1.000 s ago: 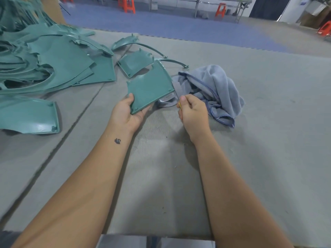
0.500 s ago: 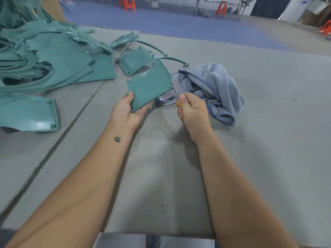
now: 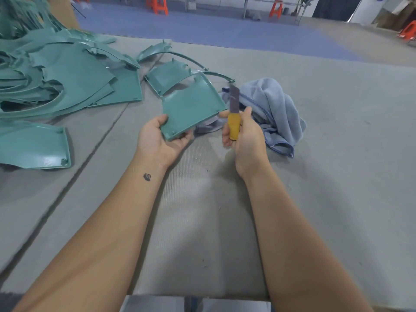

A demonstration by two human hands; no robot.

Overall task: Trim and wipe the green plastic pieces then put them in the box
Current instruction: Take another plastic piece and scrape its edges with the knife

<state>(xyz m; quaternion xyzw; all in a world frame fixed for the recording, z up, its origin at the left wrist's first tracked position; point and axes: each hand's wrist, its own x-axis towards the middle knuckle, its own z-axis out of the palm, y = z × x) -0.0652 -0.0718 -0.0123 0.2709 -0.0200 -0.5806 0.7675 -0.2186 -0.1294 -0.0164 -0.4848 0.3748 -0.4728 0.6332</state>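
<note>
My left hand (image 3: 161, 140) holds a flat green plastic piece (image 3: 191, 106) by its near corner, its inner face tilted up toward me. My right hand (image 3: 244, 135) grips a knife (image 3: 233, 111) with a yellow wrapped handle, the grey blade pointing up just right of the piece's right edge. A crumpled blue-grey cloth (image 3: 267, 106) lies on the table behind my right hand. No box is in view.
A big heap of green plastic pieces (image 3: 56, 79) fills the table's left side, with a single panel (image 3: 33, 146) nearer me and thin curved strips (image 3: 180, 57) further back. The grey padded table (image 3: 337, 154) extends right. Orange stools (image 3: 157, 5) stand on the blue floor beyond.
My right hand has turned so the knife's yellow handle and blade show upright. The green piece has tilted slightly flatter in my left hand.
</note>
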